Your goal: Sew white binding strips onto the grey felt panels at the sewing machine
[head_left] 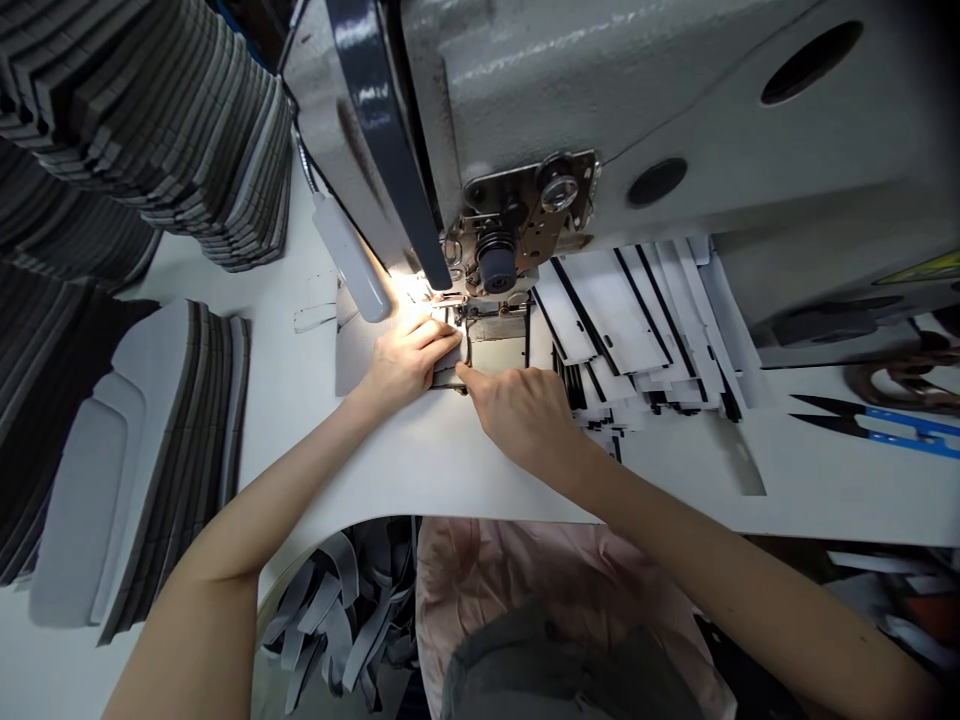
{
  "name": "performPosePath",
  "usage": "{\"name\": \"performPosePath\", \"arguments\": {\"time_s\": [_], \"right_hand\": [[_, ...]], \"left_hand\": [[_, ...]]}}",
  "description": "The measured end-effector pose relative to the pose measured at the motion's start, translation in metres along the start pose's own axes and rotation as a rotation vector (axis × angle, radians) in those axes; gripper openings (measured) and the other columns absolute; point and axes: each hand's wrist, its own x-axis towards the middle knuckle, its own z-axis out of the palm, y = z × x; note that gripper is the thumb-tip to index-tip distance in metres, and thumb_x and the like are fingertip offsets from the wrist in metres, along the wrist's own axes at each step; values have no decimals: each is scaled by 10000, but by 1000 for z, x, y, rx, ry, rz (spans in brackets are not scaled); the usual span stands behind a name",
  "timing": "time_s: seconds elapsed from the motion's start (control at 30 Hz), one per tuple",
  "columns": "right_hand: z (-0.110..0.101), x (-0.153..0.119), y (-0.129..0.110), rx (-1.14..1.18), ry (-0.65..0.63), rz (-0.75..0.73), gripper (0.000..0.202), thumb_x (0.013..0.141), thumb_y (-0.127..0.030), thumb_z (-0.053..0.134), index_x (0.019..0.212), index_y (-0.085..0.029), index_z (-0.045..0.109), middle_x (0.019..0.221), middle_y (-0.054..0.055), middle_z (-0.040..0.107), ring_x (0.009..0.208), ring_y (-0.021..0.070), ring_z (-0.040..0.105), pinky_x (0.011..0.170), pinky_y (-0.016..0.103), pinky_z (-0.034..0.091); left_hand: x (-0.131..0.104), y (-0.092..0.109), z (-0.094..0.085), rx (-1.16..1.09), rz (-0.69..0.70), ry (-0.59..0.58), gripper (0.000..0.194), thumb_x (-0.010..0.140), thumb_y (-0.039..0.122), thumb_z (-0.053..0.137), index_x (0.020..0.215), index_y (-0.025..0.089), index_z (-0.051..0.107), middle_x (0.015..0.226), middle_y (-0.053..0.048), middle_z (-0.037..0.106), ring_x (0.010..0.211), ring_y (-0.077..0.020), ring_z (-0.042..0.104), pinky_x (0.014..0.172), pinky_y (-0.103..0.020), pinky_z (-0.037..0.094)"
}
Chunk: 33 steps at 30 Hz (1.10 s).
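Under the needle area of a grey sewing machine (660, 90) lies a grey fabric piece (357, 352), lit by a small lamp (351, 258). My left hand (409, 360) rests on that fabric, its fingers spread and pointing toward the needle. Just right of it, my right hand (521, 412) has its index finger stretched onto the fabric's near right edge, with the other fingers curled under. Whether those curled fingers hold anything is hidden. The fabric lies flat on the white table (390, 465), partly covered by my left hand.
Tall stacks of grey pieces (217, 130) and curved grey panels (161, 400) stand at the left. White pieces with black strips (622, 320) lie right of the needle. Blue-handled snips (900, 425) are at the far right. Grey scraps (337, 600) hang below the table edge.
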Motion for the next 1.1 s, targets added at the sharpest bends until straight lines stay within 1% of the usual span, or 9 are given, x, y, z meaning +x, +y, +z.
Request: {"name": "performPosePath", "arguments": {"time_s": [0.07,0.17,0.27,0.43,0.6,0.7,0.83,1.1], "right_hand": [[-2,4,1,-4,-5,13,378,983,-138,372,1171,-244,682,613,82,659,588,180,625,521,271,217],[-5,8,2,-7,-26,24,405,959,-104,356,1164,-249,674,634,80,669,607,180,633,526,266,221],[-8,12,2,-13,-49,39,457,943,-81,343,1233,-259,648,666,84,686,646,188,654,535,268,238],[-3,19,3,-20,-19,71,492,965,-138,362,1398,-277,549,719,97,708,692,214,681,541,278,255],[7,25,4,-38,13,68,569,959,-119,368,1498,-285,440,692,82,700,701,220,686,557,286,265],[11,24,5,-35,27,49,536,969,-138,365,1478,-273,467,714,84,708,719,220,690,557,293,257],[12,21,6,-23,40,30,489,966,-140,361,1409,-251,533,756,87,722,739,218,694,552,300,240],[17,20,5,-9,77,31,489,958,-140,362,1395,-268,542,782,73,731,741,219,694,549,308,212]], "left_hand": [[2,-4,2,9,16,13,375,960,114,369,1119,184,701,1040,-89,732,981,-188,669,783,-300,529],[3,-7,4,-24,-8,20,358,967,126,378,1098,195,704,1013,-79,730,989,-177,672,803,-288,522],[0,-6,5,-61,-12,50,319,961,141,404,1072,195,698,1031,-80,730,1004,-181,673,857,-310,528],[-4,-1,1,-104,32,90,298,912,110,451,1098,172,675,1052,-102,731,1039,-198,671,932,-358,539],[-1,-10,4,-121,16,76,298,947,113,413,1025,189,691,1020,-81,745,1011,-172,684,947,-364,541],[2,-17,11,-94,16,117,267,970,126,439,985,194,696,1010,-64,753,1020,-161,691,961,-347,531],[5,-21,18,-30,-11,169,245,980,141,465,936,188,702,986,-50,763,1021,-150,701,920,-298,531],[9,-21,17,-9,-46,149,335,957,101,401,795,174,685,869,-52,749,859,-130,684,783,-258,509]]}}
